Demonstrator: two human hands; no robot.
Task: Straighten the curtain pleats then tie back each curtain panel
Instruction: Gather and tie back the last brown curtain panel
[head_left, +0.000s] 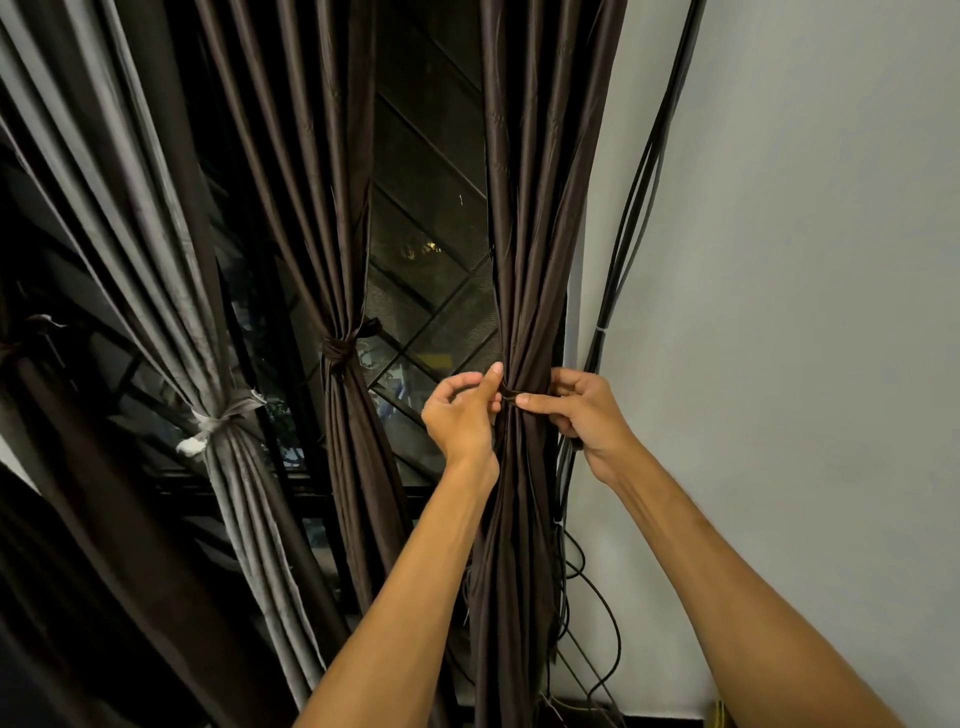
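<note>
The brown curtain panel (524, 260) is hanging gathered between both hands, cinched by a thin tie band (511, 393). The left hand (462, 415) is pinching the band with curled fingers (494, 375); the right hand (587, 415) is pinching it from the other side. Left of the fingers, a second brown panel (358, 441) and a grey panel (234, 467) are hanging tied. Black cables (636, 218) are hanging just right of the fingers.

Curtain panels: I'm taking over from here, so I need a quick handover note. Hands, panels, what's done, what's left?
Left hand and right hand both pinch the tie band round the rightmost brown panel, beside the wall.
Done: middle brown panel and grey panel are knotted back.
Left: finish this knot; the far-left panel is too dark to judge.
</note>
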